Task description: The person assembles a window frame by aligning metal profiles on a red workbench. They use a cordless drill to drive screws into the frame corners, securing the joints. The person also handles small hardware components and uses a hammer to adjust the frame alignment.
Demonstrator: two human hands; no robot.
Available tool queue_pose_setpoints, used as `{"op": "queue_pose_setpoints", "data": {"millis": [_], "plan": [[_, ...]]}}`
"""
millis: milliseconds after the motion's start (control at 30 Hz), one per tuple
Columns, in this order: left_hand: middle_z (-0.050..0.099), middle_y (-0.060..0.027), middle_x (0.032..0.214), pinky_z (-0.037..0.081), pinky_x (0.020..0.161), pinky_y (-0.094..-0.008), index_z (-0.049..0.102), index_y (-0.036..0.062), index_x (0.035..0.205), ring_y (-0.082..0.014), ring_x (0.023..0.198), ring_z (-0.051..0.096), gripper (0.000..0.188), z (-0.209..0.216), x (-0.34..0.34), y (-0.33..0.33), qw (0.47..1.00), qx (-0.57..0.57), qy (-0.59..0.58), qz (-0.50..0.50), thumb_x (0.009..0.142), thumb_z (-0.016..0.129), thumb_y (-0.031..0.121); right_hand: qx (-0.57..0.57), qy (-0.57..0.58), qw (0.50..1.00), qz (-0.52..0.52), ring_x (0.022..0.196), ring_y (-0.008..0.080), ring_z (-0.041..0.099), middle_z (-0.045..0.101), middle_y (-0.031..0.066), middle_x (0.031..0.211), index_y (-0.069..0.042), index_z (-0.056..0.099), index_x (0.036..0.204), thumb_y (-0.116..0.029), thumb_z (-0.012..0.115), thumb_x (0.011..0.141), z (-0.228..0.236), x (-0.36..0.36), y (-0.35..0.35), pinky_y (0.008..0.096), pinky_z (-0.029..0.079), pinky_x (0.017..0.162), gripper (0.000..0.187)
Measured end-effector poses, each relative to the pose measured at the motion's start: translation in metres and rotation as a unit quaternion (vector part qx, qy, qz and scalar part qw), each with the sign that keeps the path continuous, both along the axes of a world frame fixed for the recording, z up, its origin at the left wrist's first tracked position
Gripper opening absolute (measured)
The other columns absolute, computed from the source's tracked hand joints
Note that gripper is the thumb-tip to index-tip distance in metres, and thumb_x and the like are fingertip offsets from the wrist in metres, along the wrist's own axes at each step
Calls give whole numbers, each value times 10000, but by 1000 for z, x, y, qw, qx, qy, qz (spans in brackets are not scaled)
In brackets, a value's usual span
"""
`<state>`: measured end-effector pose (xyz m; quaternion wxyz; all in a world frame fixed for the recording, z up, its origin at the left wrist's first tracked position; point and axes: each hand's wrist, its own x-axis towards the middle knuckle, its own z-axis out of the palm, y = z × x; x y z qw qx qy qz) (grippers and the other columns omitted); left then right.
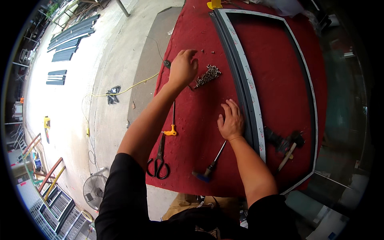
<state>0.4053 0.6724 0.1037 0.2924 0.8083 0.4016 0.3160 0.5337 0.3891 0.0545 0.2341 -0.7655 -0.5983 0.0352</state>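
Observation:
My left hand (184, 68) is over the far left part of the red-covered table (192, 30), its fingers bent and the thumb apart from them, with nothing visible between. Just right of it lies a pile of small screws (208, 76). A small black object with a thin cable (167, 64) sits by the table's left edge, close to this hand. My right hand (232, 121) rests beside the dark rail of a large window-like frame (245, 72), fingers stretched out and apart. It appears to hold nothing. Whether its fingertips touch the rail I cannot tell.
Left on the table lie a yellow-handled hex key (171, 131) and black scissors (159, 166). A blue-handled T-shaped driver (206, 174) is near the front. Inside the frame are a power drill (280, 142) and a hammer (287, 157). A fan (94, 192) stands on the floor.

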Motion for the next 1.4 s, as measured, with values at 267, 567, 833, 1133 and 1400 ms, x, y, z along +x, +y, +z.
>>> {"op": "queue_pose_setpoints", "data": {"millis": [267, 567, 833, 1133, 1400], "plan": [[691, -154, 1431, 543, 1125, -475, 678, 53, 1436, -380, 1326, 651, 557, -59, 86, 140, 980, 113, 156, -48, 891, 757, 133, -7, 17, 1000, 0, 1471, 382, 523, 583, 177, 1487, -60, 661, 1353, -195, 724, 915, -3, -2, 2, 505, 457, 1224, 463], [767, -140, 1208, 587, 1020, -457, 808, 104, 1118, -361, 1178, 717, 235, -60, 135, 173, 946, 162, 272, -69, 950, 651, 151, 18, 39, 999, 2, 1442, 411, 543, 587, 201, 1462, -32, 677, 1339, -163, 712, 912, -2, 7, 2, 532, 484, 1193, 447], [768, -188, 1073, 583, 923, -540, 745, 59, 1055, -430, 1072, 729, 151, -63, 93, 112, 957, 54, 192, -212, 965, 666, 150, 7, 39, 999, -5, 1459, 401, 527, 582, 184, 1478, -54, 679, 1340, -172, 726, 903, -3, 13, -3, 531, 453, 1219, 454], [755, -238, 1036, 592, 890, -547, 682, 37, 1042, -445, 1047, 738, 124, -55, 107, 83, 971, 54, 189, -139, 999, 643, 147, 5, 41, 999, -6, 1465, 393, 522, 578, 174, 1481, -58, 675, 1342, -165, 729, 898, 0, 7, -1, 525, 447, 1227, 460], [753, -257, 1106, 604, 954, -529, 703, 7, 1077, -440, 1080, 740, 170, -50, 112, 65, 950, 73, 246, -180, 920, 639, 17, 9, 48, 999, -7, 1459, 404, 526, 576, 182, 1474, -55, 661, 1344, -143, 727, 900, -2, 7, -2, 529, 450, 1219, 458]]}}
